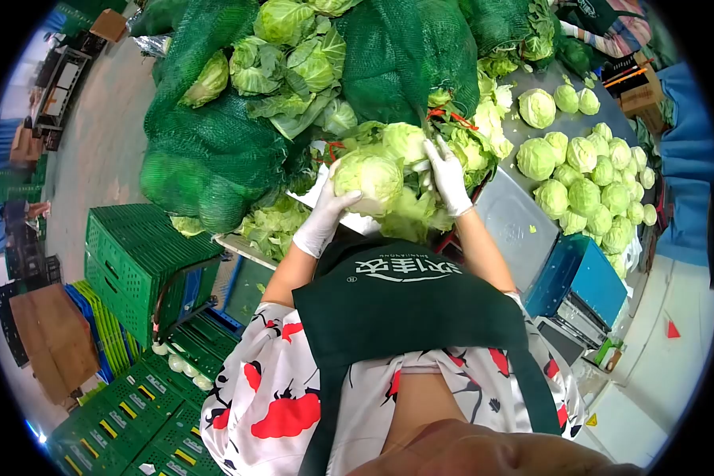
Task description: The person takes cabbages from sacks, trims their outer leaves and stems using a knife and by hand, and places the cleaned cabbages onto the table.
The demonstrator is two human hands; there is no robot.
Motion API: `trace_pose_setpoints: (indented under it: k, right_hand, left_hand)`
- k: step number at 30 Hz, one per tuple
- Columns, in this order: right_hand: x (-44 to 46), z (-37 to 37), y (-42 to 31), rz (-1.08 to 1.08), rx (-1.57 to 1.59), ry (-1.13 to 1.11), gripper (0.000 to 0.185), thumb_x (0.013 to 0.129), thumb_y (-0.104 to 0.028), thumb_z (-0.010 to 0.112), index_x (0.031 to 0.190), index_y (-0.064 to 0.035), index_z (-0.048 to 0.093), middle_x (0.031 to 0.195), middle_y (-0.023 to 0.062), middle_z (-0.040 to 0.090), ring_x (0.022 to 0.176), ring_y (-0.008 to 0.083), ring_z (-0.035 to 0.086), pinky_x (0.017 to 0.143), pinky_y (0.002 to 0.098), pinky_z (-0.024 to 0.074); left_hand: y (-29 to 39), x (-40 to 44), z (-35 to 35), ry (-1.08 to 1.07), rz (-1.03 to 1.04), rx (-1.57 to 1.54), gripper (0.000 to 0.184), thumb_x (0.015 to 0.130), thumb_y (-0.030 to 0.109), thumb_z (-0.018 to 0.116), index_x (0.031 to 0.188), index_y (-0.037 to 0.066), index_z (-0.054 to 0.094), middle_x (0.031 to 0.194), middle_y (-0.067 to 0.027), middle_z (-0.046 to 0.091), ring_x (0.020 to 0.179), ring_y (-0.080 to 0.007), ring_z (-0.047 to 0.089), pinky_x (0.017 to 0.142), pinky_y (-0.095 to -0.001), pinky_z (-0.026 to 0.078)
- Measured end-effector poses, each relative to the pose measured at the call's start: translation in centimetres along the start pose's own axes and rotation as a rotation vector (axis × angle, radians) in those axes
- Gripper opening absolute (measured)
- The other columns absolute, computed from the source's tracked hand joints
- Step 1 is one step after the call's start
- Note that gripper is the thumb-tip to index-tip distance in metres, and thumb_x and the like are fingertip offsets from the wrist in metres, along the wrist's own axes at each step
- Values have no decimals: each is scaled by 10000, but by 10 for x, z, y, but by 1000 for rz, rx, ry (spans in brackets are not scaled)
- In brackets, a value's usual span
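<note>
A pale green cabbage (367, 181) sits in front of my apron, with loose leaves under and around it. My left hand (327, 210), in a white glove, is wrapped round its left side. On the right, my gloved right hand (447, 176) is raised beside a second, smaller cabbage (404, 143), fingers pointing up; whether it grips something thin at the fingertips is too small to tell. Torn outer leaves (274, 226) lie to the left of the held cabbage, and more leaves (468, 151) lie beyond my right hand.
Green net sacks (385, 59) and leafy cabbages (313, 63) fill the far side. Trimmed cabbages (585, 196) are piled on the right table. Green crates (127, 262) stand at the left, a blue bin (583, 278) at the right. Another person's sleeve (627, 32) shows far right.
</note>
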State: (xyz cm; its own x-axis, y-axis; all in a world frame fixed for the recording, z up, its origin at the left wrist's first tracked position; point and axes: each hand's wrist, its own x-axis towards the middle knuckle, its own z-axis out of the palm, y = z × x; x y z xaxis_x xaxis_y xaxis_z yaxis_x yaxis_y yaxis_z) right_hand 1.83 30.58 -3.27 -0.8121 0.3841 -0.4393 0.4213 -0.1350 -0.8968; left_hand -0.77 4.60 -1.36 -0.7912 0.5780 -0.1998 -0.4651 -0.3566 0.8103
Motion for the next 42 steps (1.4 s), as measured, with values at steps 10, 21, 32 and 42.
trace_pose_setpoints:
  k: [10, 21, 32, 42]
  right_hand:
    - [-60, 24, -31, 180, 544, -292, 390, 929, -282, 655, 1243, -85, 531, 842, -22, 614, 544, 62, 529, 453, 223, 423]
    - [-71, 41, -37, -488, -183, -32, 465, 822, -118, 798, 1263, -60, 663, 737, -92, 525, 580, 3, 382, 520, 174, 324]
    - [-39, 12, -41, -567, -409, 104, 555, 829, -270, 789, 1284, -35, 575, 1015, 54, 645, 704, 70, 603, 611, 229, 488]
    - [-40, 9, -52, -837, -527, 200, 150, 844, -109, 745, 967, -46, 686, 810, 83, 671, 649, 184, 641, 615, 299, 522]
  left_hand:
    - [32, 12, 13, -11, 225, 329, 1018, 738, 122, 827, 1540, 54, 204, 1508, -177, 361, 1344, -273, 447, 1057, -414, 444]
    - [10, 8, 20, -23, -244, -322, 743, 935, 573, 542, 1481, 106, 356, 1419, -132, 521, 1267, -307, 547, 950, -513, 535]
    - [6, -7, 5, -33, -192, -286, 627, 970, 344, 570, 1477, 47, 349, 1414, -134, 518, 1272, -276, 542, 1043, -466, 459]
    - [10, -13, 2, -58, -125, -30, 694, 886, 321, 669, 1438, 1, 396, 1359, -104, 547, 1243, -207, 541, 1052, -368, 429]
